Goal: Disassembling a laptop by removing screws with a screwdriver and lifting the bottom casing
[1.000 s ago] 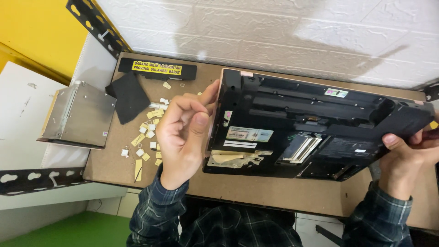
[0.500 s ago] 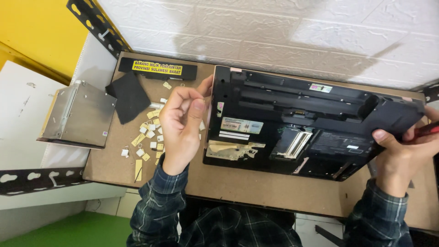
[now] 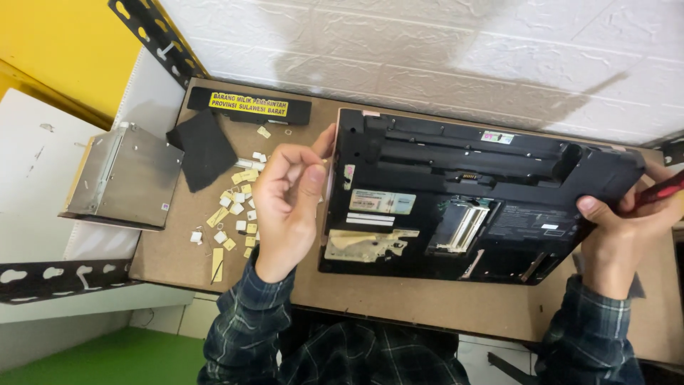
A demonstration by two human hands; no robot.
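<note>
A black laptop (image 3: 463,178) lies bottom-up on a brown board (image 3: 399,299), with open bays and a torn yellowish sticker on its underside. My left hand (image 3: 285,207) hovers at its left edge with the fingers curled in and the thumb against them. One fingertip touches the case's upper left side. Nothing shows in that hand. My right hand (image 3: 620,228) is at the right corner, thumb pressed on the case, fingers closed around a red-handled tool (image 3: 662,189) whose tip is hidden.
Several small pale scraps (image 3: 235,207) lie left of my left hand. Beside them are a black foam piece (image 3: 203,146), a black strip with a yellow label (image 3: 249,105) and a silver metal drive box (image 3: 128,178). Black perforated brackets (image 3: 50,278) frame the board.
The laptop has shifted left and settled flatter on the board. My right hand stays at its right corner, and the red tool handle has come into view there.
</note>
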